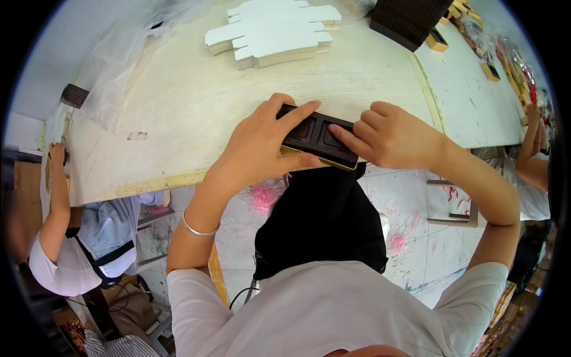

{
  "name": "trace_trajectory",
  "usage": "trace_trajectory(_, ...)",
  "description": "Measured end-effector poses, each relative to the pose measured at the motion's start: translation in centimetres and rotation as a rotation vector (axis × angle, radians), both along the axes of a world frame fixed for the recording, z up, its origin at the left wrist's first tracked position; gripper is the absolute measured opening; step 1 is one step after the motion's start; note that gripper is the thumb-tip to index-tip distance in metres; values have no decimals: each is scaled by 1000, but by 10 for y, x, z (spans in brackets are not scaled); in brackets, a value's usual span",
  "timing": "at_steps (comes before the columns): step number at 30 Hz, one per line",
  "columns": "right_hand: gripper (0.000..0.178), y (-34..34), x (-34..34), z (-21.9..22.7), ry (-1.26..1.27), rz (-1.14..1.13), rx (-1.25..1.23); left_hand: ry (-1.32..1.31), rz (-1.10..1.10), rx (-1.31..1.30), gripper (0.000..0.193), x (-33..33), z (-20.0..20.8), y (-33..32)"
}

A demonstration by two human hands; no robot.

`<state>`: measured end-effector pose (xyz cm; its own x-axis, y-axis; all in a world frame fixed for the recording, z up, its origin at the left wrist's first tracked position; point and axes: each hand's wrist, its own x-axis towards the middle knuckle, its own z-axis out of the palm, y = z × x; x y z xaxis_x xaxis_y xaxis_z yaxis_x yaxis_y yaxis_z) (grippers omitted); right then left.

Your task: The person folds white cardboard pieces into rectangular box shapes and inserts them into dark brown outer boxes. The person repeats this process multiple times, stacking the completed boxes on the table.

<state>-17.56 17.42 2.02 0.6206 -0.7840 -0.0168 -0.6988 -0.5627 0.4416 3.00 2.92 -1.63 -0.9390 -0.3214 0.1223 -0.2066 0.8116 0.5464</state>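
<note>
A small rectangular box point(326, 157) with a gold edge and a black moulded plastic tray point(309, 131) in its top lies near the front edge of the table. My left hand point(262, 134) grips its left end, fingers over the far side and thumb along the near side. The tray has recessed squares in it. At the right end, my right hand point(386, 134) rests its index finger on the tray, while its other fingers are curled in. The right thumb is mostly hidden.
On the pale table point(178, 113) sits a stack of flat white carton blanks point(276, 30). Dark trays point(410, 21) are stacked at the far right, beside small gold boxes point(437, 40). Clear plastic film point(116, 77) lies at left. Other people work at both sides.
</note>
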Motion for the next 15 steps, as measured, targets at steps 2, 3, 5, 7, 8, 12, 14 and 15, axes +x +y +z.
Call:
trace_trajectory(2, 49, 3, 3, 1, -76, -64, 25, 40, 7, -68, 80, 0, -3, 1)
trace_trajectory(3, 54, 3, 5, 7, -227, -89, 49, 57, 9, -103, 80, 1, -5, 1)
trace_trajectory(5, 63, 7, 9, 3, -401, -140, 52, 155, 27, -366, 78, 3, -13, 5)
trace_trajectory(7, 72, 14, 14, -21, -434, -199, -4, 167, 10, -445, 75, 2, -15, 7)
trace_trajectory(8, 73, 18, 18, -34, -500, -254, -17, 128, -19, -388, 73, 1, -14, 7)
trace_trajectory(12, 66, 16, 20, -44, -701, -243, -14, 78, -64, -301, 66, 0, -7, 2)
trace_trajectory(14, 61, 26, 18, -36, -780, -197, 57, 272, -10, -198, 74, 0, 6, 7)
trace_trajectory(15, 58, 30, 18, -31, -814, -165, 92, 370, 20, -143, 79, 5, 14, 10)
